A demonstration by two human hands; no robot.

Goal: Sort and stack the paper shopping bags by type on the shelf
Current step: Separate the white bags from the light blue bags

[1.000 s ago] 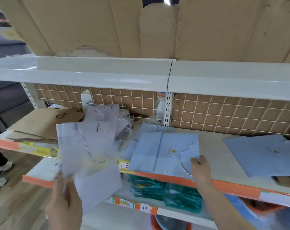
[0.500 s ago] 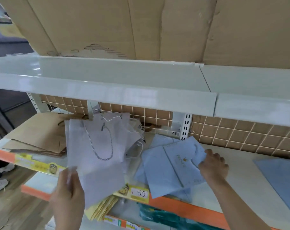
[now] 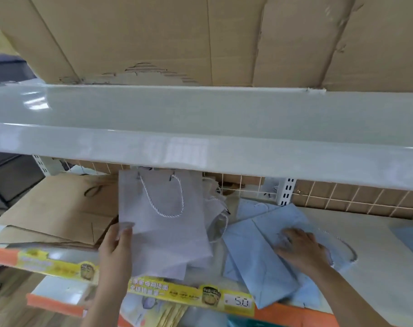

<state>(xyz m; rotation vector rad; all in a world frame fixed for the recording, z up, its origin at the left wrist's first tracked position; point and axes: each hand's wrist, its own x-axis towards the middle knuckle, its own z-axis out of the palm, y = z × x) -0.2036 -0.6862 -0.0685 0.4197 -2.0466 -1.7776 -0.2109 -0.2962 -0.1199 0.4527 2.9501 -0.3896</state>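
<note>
My left hand (image 3: 115,246) grips the lower left edge of a small stack of white paper bags (image 3: 163,223) with twisted rope handles, held flat over the middle of the shelf (image 3: 370,237). More white bags (image 3: 218,208) lie crumpled just behind it. To the right my right hand (image 3: 300,246) rests palm down, fingers spread, on a pile of light blue paper bags (image 3: 259,263) that juts over the shelf's front edge. Flat brown paper bags (image 3: 59,208) lie at the left end of the shelf.
A white upper shelf (image 3: 200,128) hangs low over the work area, with cardboard (image 3: 200,38) on it. A wire grid backs the shelf. Another blue bag (image 3: 411,239) shows at the far right. Yellow price strips (image 3: 191,296) and an orange edge run along the front.
The white bags in my left hand have moved up and back over the shelf. My right hand has gone from lifting the blue bag's corner to lying flat on the blue pile.
</note>
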